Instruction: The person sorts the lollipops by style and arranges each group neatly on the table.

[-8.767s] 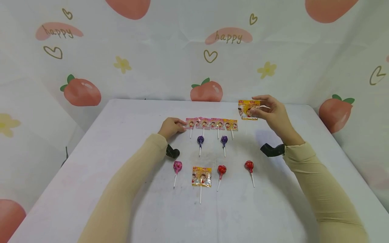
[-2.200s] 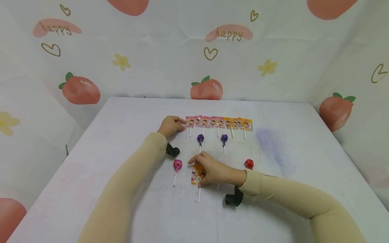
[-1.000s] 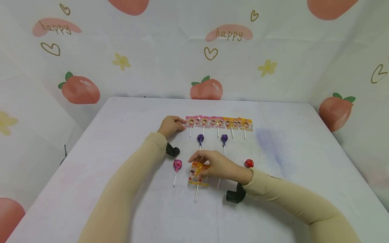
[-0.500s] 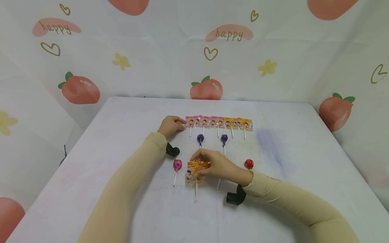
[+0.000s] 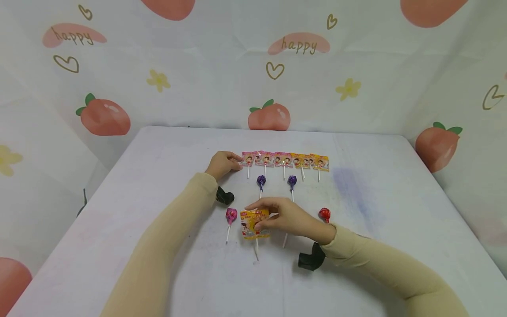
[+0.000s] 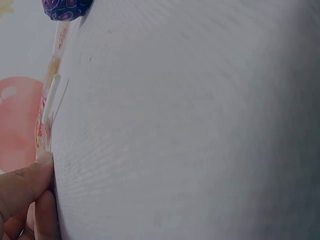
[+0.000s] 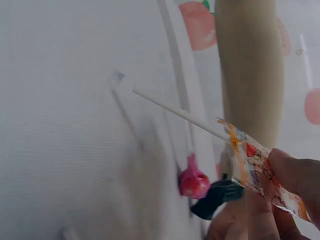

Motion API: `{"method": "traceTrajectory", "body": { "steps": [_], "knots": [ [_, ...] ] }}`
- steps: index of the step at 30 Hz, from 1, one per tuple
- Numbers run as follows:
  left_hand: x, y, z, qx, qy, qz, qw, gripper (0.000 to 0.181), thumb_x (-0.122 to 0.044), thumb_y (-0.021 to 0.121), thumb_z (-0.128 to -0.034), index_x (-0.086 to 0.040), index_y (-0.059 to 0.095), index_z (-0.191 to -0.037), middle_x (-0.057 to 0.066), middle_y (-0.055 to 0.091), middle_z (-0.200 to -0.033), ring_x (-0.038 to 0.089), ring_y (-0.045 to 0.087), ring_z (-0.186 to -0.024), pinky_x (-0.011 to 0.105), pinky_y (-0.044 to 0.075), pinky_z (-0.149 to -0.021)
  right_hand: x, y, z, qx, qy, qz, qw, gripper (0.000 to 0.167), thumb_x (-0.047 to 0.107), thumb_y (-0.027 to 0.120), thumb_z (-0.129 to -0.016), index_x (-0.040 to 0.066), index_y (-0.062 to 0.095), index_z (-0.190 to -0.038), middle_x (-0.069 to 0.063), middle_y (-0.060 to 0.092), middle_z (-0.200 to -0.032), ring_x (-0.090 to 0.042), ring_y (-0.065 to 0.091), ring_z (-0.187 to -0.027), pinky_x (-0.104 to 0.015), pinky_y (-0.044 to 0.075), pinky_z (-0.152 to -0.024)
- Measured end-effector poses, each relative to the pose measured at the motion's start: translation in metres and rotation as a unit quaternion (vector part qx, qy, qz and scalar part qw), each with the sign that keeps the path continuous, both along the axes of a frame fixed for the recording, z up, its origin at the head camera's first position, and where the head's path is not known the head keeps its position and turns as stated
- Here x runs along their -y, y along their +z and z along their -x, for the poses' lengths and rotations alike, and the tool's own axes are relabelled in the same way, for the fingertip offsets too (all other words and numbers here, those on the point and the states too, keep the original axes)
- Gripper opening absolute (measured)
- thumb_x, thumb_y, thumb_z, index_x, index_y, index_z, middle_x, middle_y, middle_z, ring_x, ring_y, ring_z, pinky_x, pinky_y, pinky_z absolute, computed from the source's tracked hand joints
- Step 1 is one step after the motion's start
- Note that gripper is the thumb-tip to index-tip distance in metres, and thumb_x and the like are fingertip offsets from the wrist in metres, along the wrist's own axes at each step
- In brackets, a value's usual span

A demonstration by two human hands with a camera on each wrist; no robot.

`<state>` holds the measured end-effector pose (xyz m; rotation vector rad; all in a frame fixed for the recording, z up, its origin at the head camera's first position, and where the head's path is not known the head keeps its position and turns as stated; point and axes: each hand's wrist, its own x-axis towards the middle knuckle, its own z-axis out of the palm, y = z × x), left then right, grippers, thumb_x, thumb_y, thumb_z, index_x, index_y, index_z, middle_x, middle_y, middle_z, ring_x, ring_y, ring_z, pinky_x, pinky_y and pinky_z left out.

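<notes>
My right hand (image 5: 291, 216) pinches an orange-wrapped flat lollipop (image 5: 248, 223) near the table's middle, its white stick pointing down. The right wrist view shows that wrapper (image 7: 255, 167) between thumb and fingers, the stick (image 7: 175, 110) off the table. My left hand (image 5: 222, 164) touches the left edge of the pink-wrapped lollipop (image 5: 248, 159) at the left end of a row. In that row, several flat lollipops lie side by side, pink ones at left, two orange ones (image 5: 319, 162) at right. The left wrist view has the thumb and fingers (image 6: 30, 187) at the wrapper's edge.
Two purple round lollipops (image 5: 261, 181) (image 5: 292, 181) lie below the row. A pink one (image 5: 231, 215) is left of my right hand, and a red one (image 5: 324, 214) sits by the right sleeve. Another white stick (image 5: 285, 240) shows under the right hand.
The second orange lollipop from the right hand now lies at the row's right end. My right hand has moved to the front one, lifted it and shifted it slightly left. The left hand has stayed.
</notes>
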<state>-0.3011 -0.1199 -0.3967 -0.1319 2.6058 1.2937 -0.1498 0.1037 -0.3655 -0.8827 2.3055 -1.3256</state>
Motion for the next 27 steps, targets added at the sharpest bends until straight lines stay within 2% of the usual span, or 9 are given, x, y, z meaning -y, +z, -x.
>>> {"method": "traceTrajectory", "body": {
  "steps": [4, 8, 12, 15, 17, 22, 27],
  "knots": [
    [0.0, 0.0, 0.0, 0.001, 0.002, -0.004, 1.0, 0.027, -0.015, 0.075, -0.0838, -0.012, 0.071, -0.11, 0.005, 0.064, -0.09, 0.016, 0.051, -0.08, 0.027, 0.041, -0.076, -0.007, 0.011, 0.0, 0.018, -0.025, 0.033, 0.999, 0.041, 0.019, 0.078, -0.08, 0.014, 0.067, -0.12, -0.003, 0.067, -0.116, -0.013, 0.065, -0.094, -0.025, 0.053, -0.08],
    [0.0, 0.0, 0.0, 0.0, 0.001, -0.014, 0.9999, 0.027, -0.014, 0.075, -0.0834, -0.011, 0.072, -0.11, 0.004, 0.064, -0.087, 0.016, 0.051, -0.078, 0.026, 0.042, -0.074, -0.017, 0.027, 0.002, 0.018, -0.061, 0.062, 0.9961, 0.041, 0.017, 0.079, -0.079, 0.012, 0.064, -0.117, -0.006, 0.067, -0.114, -0.016, 0.067, -0.098, -0.028, 0.055, -0.081],
    [0.001, -0.001, 0.001, -0.003, -0.003, -0.02, 0.9998, 0.027, -0.014, 0.075, -0.0832, -0.011, 0.072, -0.11, 0.004, 0.064, -0.086, 0.015, 0.052, -0.077, 0.026, 0.042, -0.072, -0.031, 0.041, 0.007, 0.02, -0.095, 0.103, 0.9899, 0.043, 0.013, 0.078, -0.079, 0.008, 0.06, -0.118, -0.008, 0.069, -0.102, -0.014, 0.067, -0.087, -0.028, 0.055, -0.076],
    [0.001, -0.002, 0.002, -0.002, -0.003, -0.021, 0.9998, 0.027, -0.014, 0.076, -0.0829, -0.012, 0.072, -0.11, 0.004, 0.064, -0.086, 0.015, 0.052, -0.078, 0.026, 0.042, -0.073, -0.045, 0.05, 0.013, 0.013, -0.117, 0.145, 0.9823, 0.045, 0.005, 0.076, -0.081, 0.0, 0.055, -0.12, -0.006, 0.069, -0.096, -0.014, 0.067, -0.083, -0.029, 0.056, -0.075],
    [0.001, -0.002, 0.003, 0.0, -0.002, -0.018, 0.9998, 0.027, -0.014, 0.076, -0.0829, -0.012, 0.072, -0.109, 0.003, 0.063, -0.087, 0.015, 0.052, -0.078, 0.026, 0.042, -0.073, -0.054, 0.056, 0.017, -0.006, -0.137, 0.159, 0.9777, 0.045, 0.004, 0.074, -0.082, -0.002, 0.053, -0.121, -0.002, 0.069, -0.097, -0.013, 0.067, -0.083, -0.028, 0.056, -0.075],
    [0.002, -0.003, 0.004, 0.0, -0.003, -0.019, 0.9998, 0.026, -0.014, 0.076, -0.0828, -0.011, 0.072, -0.109, 0.004, 0.063, -0.089, 0.016, 0.052, -0.081, 0.026, 0.042, -0.075, -0.08, 0.068, 0.028, -0.062, -0.196, 0.172, 0.9632, 0.038, 0.006, 0.072, -0.085, 0.008, 0.058, -0.12, 0.004, 0.068, -0.101, -0.012, 0.066, -0.085, -0.022, 0.054, -0.074],
    [0.003, -0.004, 0.005, -0.001, -0.006, -0.018, 0.9998, 0.027, -0.014, 0.076, -0.0825, -0.011, 0.072, -0.109, 0.005, 0.064, -0.09, 0.016, 0.053, -0.082, 0.027, 0.042, -0.076, -0.104, 0.072, 0.04, -0.079, -0.242, 0.219, 0.942, 0.037, 0.002, 0.07, -0.086, 0.012, 0.062, -0.121, 0.0, 0.065, -0.103, -0.012, 0.063, -0.085, -0.017, 0.052, -0.076]
  ]
}}
